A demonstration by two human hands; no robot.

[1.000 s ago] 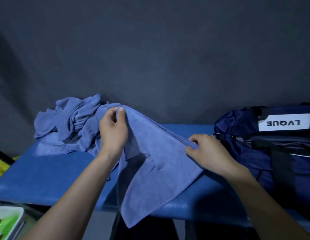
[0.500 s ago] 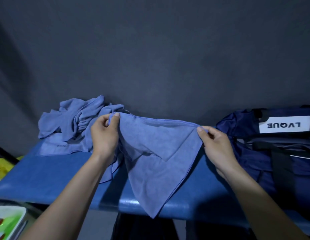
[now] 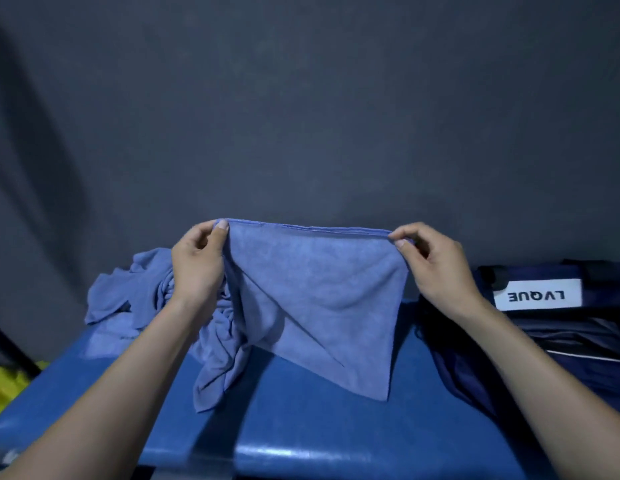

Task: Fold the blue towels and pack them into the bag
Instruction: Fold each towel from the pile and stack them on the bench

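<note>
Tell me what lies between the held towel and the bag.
Nothing visible. The towel, pinched by the left hand and right hand, hangs over the blue table; the bag sits right of it.

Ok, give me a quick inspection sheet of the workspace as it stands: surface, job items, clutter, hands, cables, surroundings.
Surface: blue padded table, glossy front edge.
Job's things: one blue towel held up by its top corners, hanging unevenly with a diagonal crease; heap of unfolded towels at the back left; navy bag with a white LVQUE label on the right.
Clutter: something yellow below the table's left end, too dim to identify.
Grippers: left hand pinches the towel's left corner; right hand pinches the right corner.
Cables: nothing seen.
Surroundings: dark grey backdrop.
</note>
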